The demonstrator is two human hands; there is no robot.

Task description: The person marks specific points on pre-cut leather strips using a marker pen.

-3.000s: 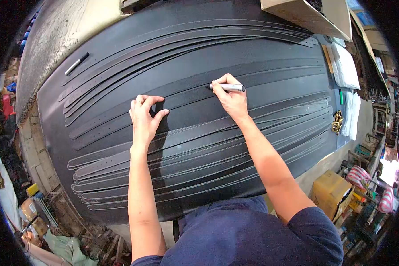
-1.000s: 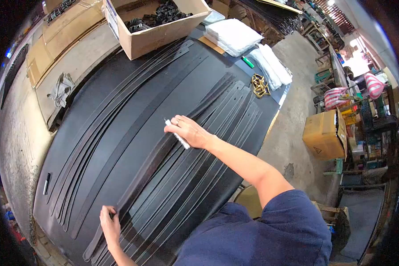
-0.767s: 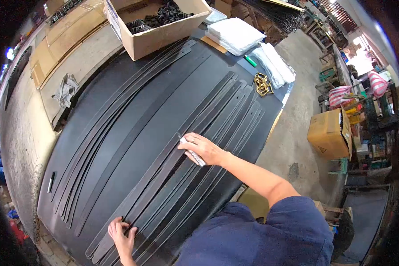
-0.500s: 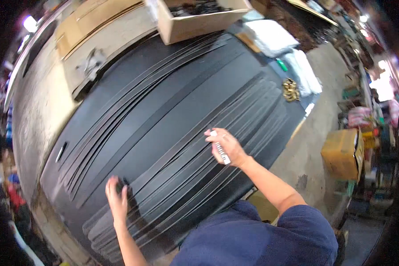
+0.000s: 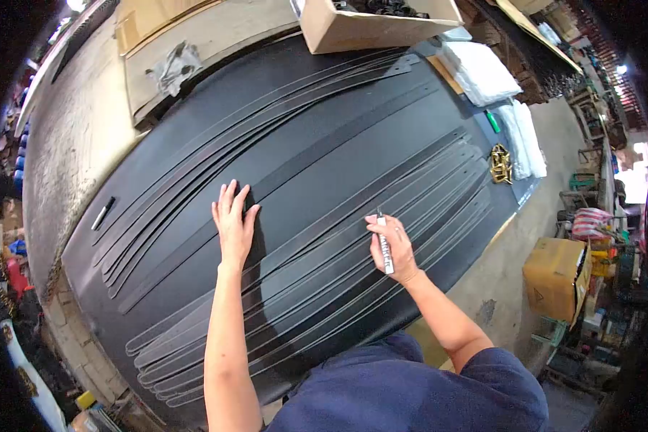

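My left hand (image 5: 233,222) lies with its fingers spread over a single long black strip (image 5: 317,151) on the black tabletop (image 5: 302,194). It looks pressed down there, though I cannot be sure of contact. My right hand (image 5: 399,252) grips a white marker pen (image 5: 387,253) with dark lettering, its dark tip pointing up and away from me. Below that hand, a fanned bunch of overlapping black strips (image 5: 324,259) with rounded ends covers the near side. Another bunch of black strips (image 5: 216,140) curves along the far side.
A dark pen (image 5: 103,214) lies at the left edge. An open cardboard box (image 5: 381,32) stands at the back. White packets (image 5: 479,72), a green object (image 5: 492,121) and brass-coloured metal pieces (image 5: 500,164) sit at the right end. A carton (image 5: 554,277) stands beyond.
My left hand has moved up and away from me, from the near-left onto the single strip. My right hand still holds the marker, now more upright. The view has shifted slightly.
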